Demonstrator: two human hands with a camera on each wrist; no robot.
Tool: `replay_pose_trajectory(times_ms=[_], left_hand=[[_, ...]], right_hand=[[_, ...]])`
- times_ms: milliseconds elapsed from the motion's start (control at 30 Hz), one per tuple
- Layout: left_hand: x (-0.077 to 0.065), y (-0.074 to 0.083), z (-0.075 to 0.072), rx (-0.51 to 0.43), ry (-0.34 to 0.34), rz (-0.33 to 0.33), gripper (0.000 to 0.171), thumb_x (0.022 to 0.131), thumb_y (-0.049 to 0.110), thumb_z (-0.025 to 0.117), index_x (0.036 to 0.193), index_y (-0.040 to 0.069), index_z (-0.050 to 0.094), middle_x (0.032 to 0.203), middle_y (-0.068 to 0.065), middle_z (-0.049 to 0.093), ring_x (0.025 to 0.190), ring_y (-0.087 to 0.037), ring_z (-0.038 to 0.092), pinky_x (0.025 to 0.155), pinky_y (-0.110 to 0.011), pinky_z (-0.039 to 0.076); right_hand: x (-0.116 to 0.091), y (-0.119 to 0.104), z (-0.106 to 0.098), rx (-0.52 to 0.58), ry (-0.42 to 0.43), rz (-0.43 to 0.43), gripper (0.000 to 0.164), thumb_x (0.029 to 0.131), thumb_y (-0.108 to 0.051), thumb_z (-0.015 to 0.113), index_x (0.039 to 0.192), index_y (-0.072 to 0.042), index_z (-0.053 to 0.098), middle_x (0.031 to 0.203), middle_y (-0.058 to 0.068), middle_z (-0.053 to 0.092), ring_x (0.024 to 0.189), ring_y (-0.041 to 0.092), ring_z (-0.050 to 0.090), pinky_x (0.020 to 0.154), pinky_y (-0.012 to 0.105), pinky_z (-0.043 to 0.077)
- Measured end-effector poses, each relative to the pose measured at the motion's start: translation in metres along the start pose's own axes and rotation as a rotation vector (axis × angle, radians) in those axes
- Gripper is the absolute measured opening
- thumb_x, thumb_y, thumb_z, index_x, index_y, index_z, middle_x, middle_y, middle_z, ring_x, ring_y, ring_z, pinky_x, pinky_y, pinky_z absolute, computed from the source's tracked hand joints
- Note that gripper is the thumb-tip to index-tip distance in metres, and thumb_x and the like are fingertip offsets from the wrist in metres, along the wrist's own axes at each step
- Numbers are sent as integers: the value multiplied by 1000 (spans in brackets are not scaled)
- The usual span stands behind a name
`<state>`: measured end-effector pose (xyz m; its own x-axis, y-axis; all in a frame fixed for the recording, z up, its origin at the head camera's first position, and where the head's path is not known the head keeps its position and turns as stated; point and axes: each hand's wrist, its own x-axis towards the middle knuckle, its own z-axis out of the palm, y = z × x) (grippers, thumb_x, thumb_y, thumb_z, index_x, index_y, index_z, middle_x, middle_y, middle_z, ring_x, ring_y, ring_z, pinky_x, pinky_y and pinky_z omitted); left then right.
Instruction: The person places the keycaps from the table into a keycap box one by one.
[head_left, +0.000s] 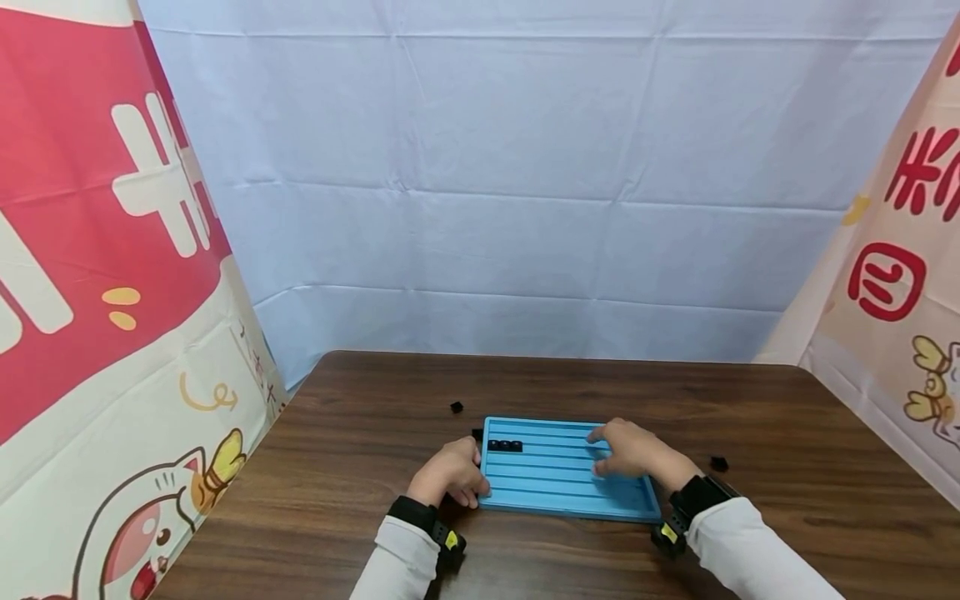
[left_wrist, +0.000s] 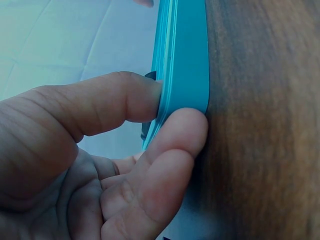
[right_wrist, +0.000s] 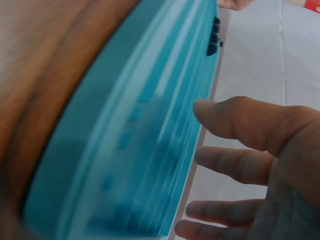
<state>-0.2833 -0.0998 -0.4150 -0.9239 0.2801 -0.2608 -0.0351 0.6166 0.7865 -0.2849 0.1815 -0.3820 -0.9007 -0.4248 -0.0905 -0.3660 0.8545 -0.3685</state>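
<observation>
A light blue ridged tray [head_left: 555,483] lies on the table, its long grooves running left to right. My left hand [head_left: 452,473] pinches the tray's near left corner, thumb over the rim and fingers against the outer wall [left_wrist: 187,75]. Inside, at the left end of an upper groove, several small black blocks [head_left: 505,446] stand in a short row. My right hand [head_left: 633,450] is over the right part of the tray, fingers spread and nothing held. In the right wrist view its thumb and fingertips [right_wrist: 205,110] are close over the ridges.
Loose black pieces lie around the tray: one [head_left: 457,407] beyond its far left corner, one [head_left: 477,434] against its left side, and one [head_left: 719,463] right of my right hand. The brown wooden table [head_left: 337,500] ends at a pale blue cloth [head_left: 495,250], with printed cloths on both sides.
</observation>
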Motion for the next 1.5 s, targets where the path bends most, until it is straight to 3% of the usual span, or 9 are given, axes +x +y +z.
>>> replay_pose_trajectory(times_ms=[600, 900, 1133, 1333, 1500], left_hand=[[-2, 2, -1, 2, -10, -1, 31, 74, -8, 70, 92, -4, 45, 61, -18, 58, 47, -23, 59, 43, -31, 50], [-1, 1, -1, 4, -12, 0, 31, 74, -8, 70, 90, -3, 45, 61, -18, 57, 46, -22, 58, 43, -30, 49], [0, -1, 0, 5, -11, -2, 31, 74, -8, 71, 90, -3, 45, 62, -17, 58, 46, -22, 59, 43, -31, 50], [1, -1, -1, 5, -11, -6, 31, 74, -8, 71, 91, -4, 45, 63, -17, 57, 47, -23, 59, 43, -31, 50], [1, -1, 0, 3, -14, 0, 31, 74, -7, 71, 91, -4, 45, 63, -18, 57, 47, -23, 59, 43, -31, 50]], right_hand=[[-18, 15, -4, 20, 8, 29, 49, 79, -19, 75, 120, 2, 58, 116, 25, 51, 106, 43, 49, 78, 53, 45], [-26, 23, -6, -41, 11, 53, 50, 79, -22, 75, 121, 1, 58, 115, 25, 51, 105, 44, 50, 76, 59, 43], [-35, 32, -5, -46, 32, 65, 51, 78, -20, 76, 120, 2, 57, 109, 22, 53, 99, 40, 52, 72, 51, 46], [-40, 43, -6, -37, 42, 76, 49, 79, -18, 74, 119, 5, 57, 110, 24, 53, 102, 44, 51, 75, 55, 45], [-43, 51, -9, 17, -7, 98, 47, 82, -15, 71, 118, 9, 55, 110, 25, 53, 104, 45, 50, 79, 55, 44]])
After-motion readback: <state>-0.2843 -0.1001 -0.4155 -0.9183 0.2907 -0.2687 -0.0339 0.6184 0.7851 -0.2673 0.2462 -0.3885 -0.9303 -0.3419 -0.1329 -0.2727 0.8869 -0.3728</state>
